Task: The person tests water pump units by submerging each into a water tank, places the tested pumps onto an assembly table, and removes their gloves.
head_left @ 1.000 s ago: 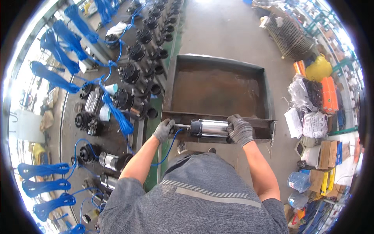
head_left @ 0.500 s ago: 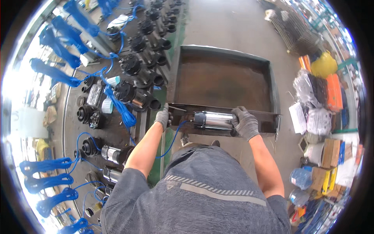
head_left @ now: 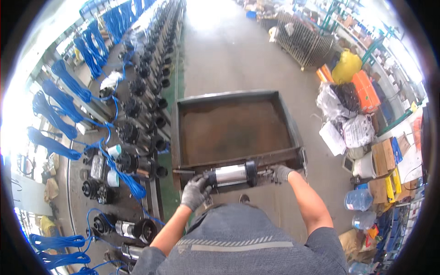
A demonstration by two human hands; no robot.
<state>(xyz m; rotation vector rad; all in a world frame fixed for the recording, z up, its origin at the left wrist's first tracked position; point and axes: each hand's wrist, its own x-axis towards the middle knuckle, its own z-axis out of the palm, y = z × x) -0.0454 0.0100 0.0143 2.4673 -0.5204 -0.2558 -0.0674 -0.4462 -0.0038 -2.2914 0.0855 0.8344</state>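
Note:
A silver pump motor [head_left: 230, 174] with black ends lies sideways on the near ledge of a metal trough. My left hand [head_left: 196, 192], in a grey glove, is closed around its black left end. Beyond the motor's right end, my gloved right hand [head_left: 280, 174] has its fingers curled by a small shiny metal piece [head_left: 264, 173]. Whether that piece is the motor's shaft or a separate part I cannot make out. Left of the motor, a thin rod [head_left: 185, 172] rests on the ledge near my left hand.
The rusty-bottomed trough [head_left: 285, 120] stands before me. Along the left runs a long row of upright pumps [head_left: 129, 108] with coiled blue cables [head_left: 55, 144]. At right are a wire cage [head_left: 302, 39], plastic bags [head_left: 357, 130], boxes [head_left: 383, 153] and water jugs [head_left: 358, 200].
My left hand has gone from the thin rod to the motor's left end. My right hand has moved off the motor's right end to the small metal piece. The view has tilted up.

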